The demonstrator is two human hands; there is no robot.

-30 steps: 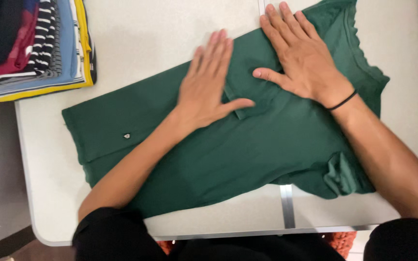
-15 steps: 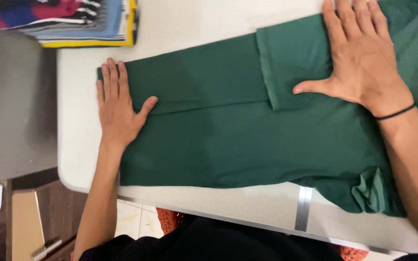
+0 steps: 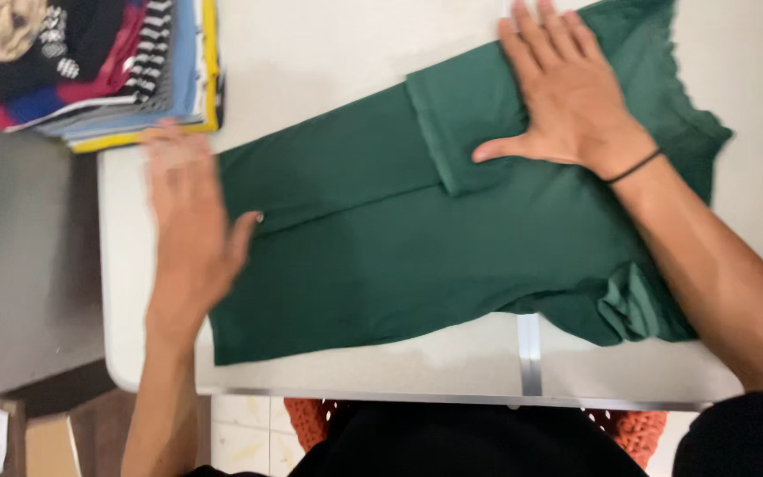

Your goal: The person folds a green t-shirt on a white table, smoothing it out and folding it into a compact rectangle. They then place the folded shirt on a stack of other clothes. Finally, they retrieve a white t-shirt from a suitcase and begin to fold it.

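Green shirt (image 3: 399,256) lies spread across the white table (image 3: 328,44), mid-frame. Right hand (image 3: 567,97) presses flat, fingers spread, on its folded sleeve; left hand (image 3: 189,234), blurred, lies open-palmed at its left edge.

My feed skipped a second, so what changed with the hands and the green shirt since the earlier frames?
The left hand swept from the shirt's middle out to its left edge, flat and blurred. The right hand stayed pressed flat on the folded sleeve of the green shirt. Nothing was gripped or released.
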